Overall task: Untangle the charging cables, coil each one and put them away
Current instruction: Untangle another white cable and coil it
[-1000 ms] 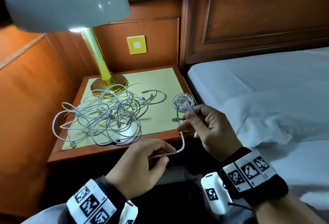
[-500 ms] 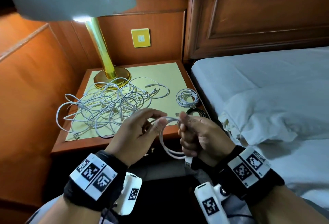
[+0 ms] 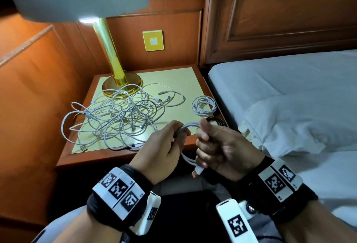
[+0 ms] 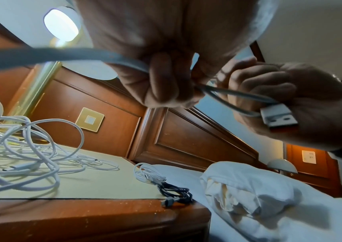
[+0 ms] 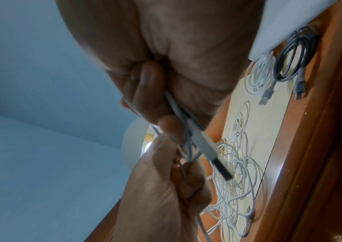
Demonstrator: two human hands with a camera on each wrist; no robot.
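Gripping one white cable (image 3: 190, 126), both the left hand (image 3: 160, 146) and right hand (image 3: 222, 148) hover before the wooden worktop (image 3: 123, 155), bed (image 3: 289, 88) right.

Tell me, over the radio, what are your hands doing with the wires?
Both hands, left and right, grip one white cable, half coiled. Two coils done, white and dark. Big tangle waiting.

A tangle of white cables (image 3: 119, 115) fills the nightstand's (image 3: 108, 157) left and centre, under the lamp (image 3: 116, 76). Two coils (image 3: 204, 105) occupy its right edge; bare top (image 3: 177, 80) lies between, toward the frame's centre.
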